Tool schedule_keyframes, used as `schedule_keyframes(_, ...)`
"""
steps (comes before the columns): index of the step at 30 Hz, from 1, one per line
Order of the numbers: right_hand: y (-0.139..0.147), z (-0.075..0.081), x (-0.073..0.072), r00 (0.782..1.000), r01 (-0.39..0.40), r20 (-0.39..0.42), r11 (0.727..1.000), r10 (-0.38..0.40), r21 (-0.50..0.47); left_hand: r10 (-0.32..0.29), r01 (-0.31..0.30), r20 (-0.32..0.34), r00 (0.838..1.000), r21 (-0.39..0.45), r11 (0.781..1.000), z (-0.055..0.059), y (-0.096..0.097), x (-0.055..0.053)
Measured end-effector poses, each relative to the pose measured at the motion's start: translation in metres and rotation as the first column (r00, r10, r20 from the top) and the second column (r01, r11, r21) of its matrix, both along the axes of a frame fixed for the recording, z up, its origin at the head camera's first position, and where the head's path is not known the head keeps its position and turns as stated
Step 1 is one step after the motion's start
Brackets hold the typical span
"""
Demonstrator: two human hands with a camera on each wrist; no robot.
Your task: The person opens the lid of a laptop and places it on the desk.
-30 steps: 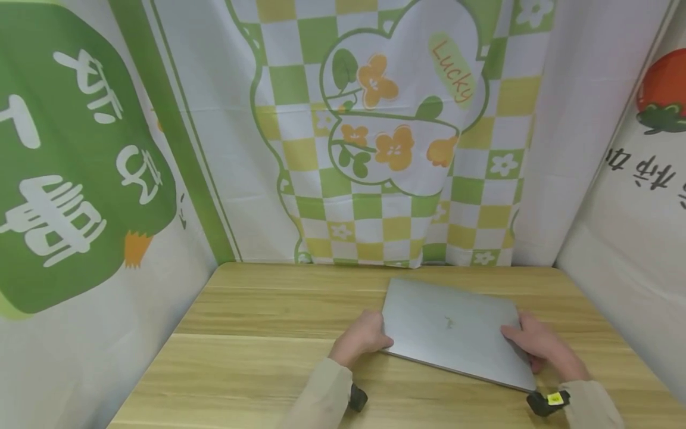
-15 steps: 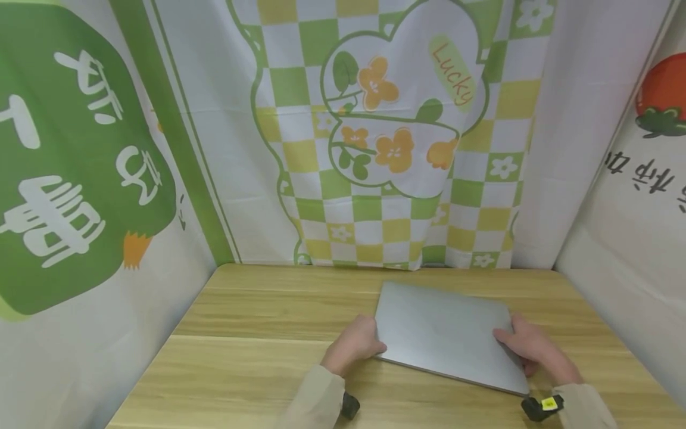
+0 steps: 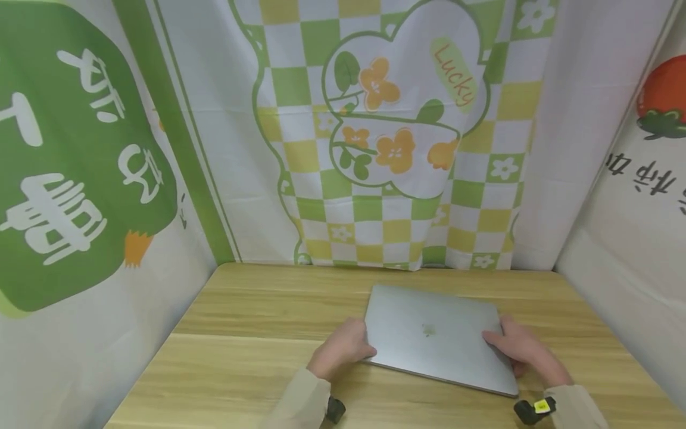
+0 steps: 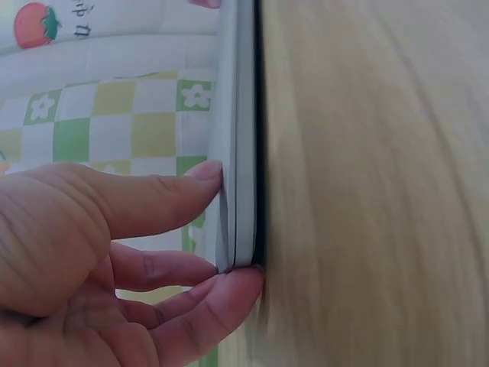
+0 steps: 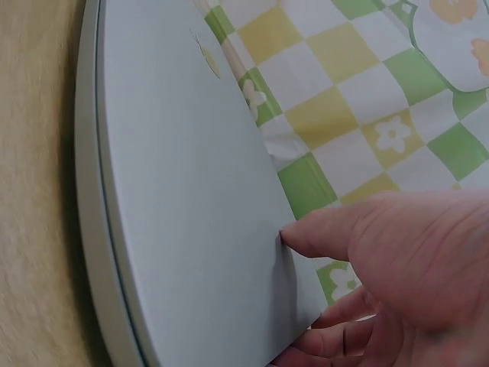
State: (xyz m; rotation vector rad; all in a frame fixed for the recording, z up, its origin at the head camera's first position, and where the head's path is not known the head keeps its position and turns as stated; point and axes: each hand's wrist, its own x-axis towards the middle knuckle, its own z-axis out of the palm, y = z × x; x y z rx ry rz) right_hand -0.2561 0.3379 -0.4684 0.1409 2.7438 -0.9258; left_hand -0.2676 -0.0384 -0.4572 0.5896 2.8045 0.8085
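Observation:
A closed silver laptop [image 3: 429, 351] with a logo on its lid lies at a slant, low over the wooden table, in the head view. My left hand [image 3: 343, 348] grips its left edge; in the left wrist view the thumb [image 4: 202, 172] rests on the lid side and the fingers [image 4: 221, 306] reach the edge and underside. On the opposite side my right hand [image 3: 522, 345] holds the right edge. The right wrist view shows that thumb [image 5: 306, 233] pressed on the lid, with the other fingers curled under the edge and partly hidden.
The wooden table [image 3: 241, 357] extends around the laptop and meets a checked green and yellow curtain [image 3: 375, 226] at its back. Printed cloth hangs at the left and right sides. Each wrist carries a small black camera, such as the right one [image 3: 530, 411].
Both hands have carried the laptop leftward and slightly nearer to me, keeping it at a similar slant. The grip of each hand stays the same.

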Motion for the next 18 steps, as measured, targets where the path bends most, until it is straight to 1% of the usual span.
schedule_keyframes(4,-0.005,0.000,-0.001,1.000,-0.003,0.006,1.000,0.003,0.004,-0.001,0.001,-0.003,1.000,-0.020,1.000,0.002,-0.004,0.002)
schedule_keyframes(10,-0.010,-0.002,-0.001,1.000,-0.004,0.003,1.000,0.003,0.005,0.018,-0.018,-0.015,1.000,-0.063,0.998,0.001,-0.009,0.005)
schedule_keyframes(16,-0.016,-0.002,-0.002,1.000,-0.013,-0.013,1.000,0.014,0.008,0.020,-0.020,0.000,1.000,-0.058,0.998,0.001,-0.014,0.007)
schedule_keyframes(18,-0.017,-0.002,-0.003,1.000,-0.016,-0.017,1.000,0.017,0.008,0.019,-0.020,-0.006,1.000,-0.061,0.998,0.001,-0.015,0.007)
